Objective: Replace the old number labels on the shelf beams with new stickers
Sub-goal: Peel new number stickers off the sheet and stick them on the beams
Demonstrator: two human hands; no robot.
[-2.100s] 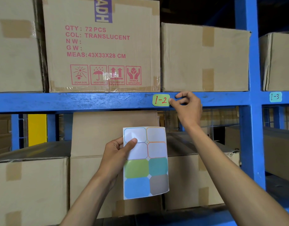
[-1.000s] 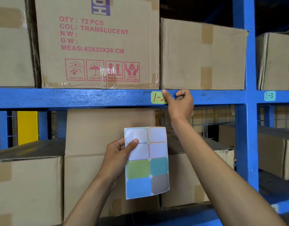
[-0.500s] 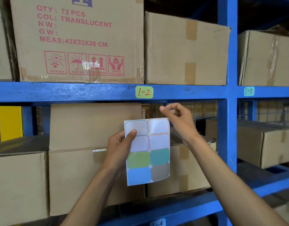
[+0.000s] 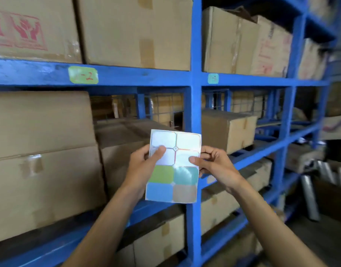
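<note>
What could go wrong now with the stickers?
The thin white sticker sheet with coloured labels is pinched only at its edges by the left hand and the right hand, so it might bend or crease while a sticker is peeled. Only four coloured stickers look left, so spoiling one matters. The green label marked 2 sits on the blue metal shelf beam and could get missed.

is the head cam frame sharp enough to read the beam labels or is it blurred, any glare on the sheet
Head view: motion blur smears the green label, only "-2" reads; the teal label is illegible. Glare whitens the sticker sheet near its middle. The right edge is blurriest.
</note>
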